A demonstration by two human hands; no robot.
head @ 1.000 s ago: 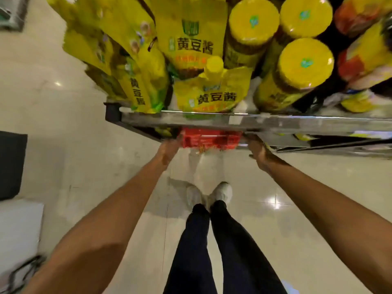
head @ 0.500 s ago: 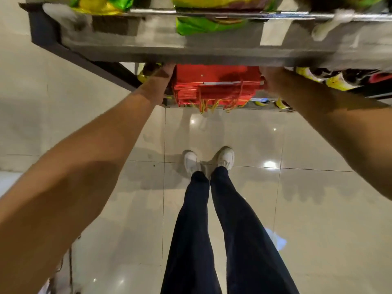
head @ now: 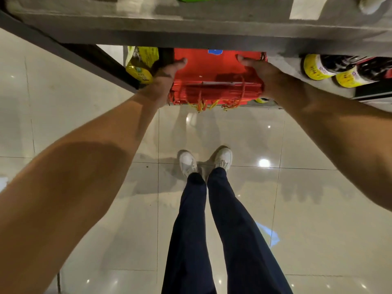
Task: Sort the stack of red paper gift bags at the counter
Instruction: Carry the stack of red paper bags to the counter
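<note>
Red paper gift bags (head: 212,68) are seen lying flat in a stack on a low shelf, tucked beneath a grey upper shelf (head: 191,24) whose front edge overhangs and hides the stack's far end. The stack is held at both ends: the left hand (head: 167,76) is pressed against its left side with the thumb laid across the top bag, and the right hand (head: 262,74) is set against the right side with the thumb likewise on top. The remaining fingers of both hands are hidden behind the stack, so how far they curl under it cannot be told. Yellow and orange cord handles (head: 210,102) are seen hanging from the stack's near edge over the shelf lip.

Just left of the stack, a yellow packaged item (head: 141,62) is wedged between the left hand and a dark slanting shelf frame (head: 84,54), close against the wrist. To the right, well apart from the right hand, two dark bottles with yellow caps (head: 331,70) are laid on their sides with their caps toward the camera. A white label strip (head: 305,6) is fixed to the upper shelf's front.

Below, glossy pale floor tiles (head: 297,145) are shown, with white shoes (head: 205,161) and dark trousers (head: 212,230) standing near the shelf.
</note>
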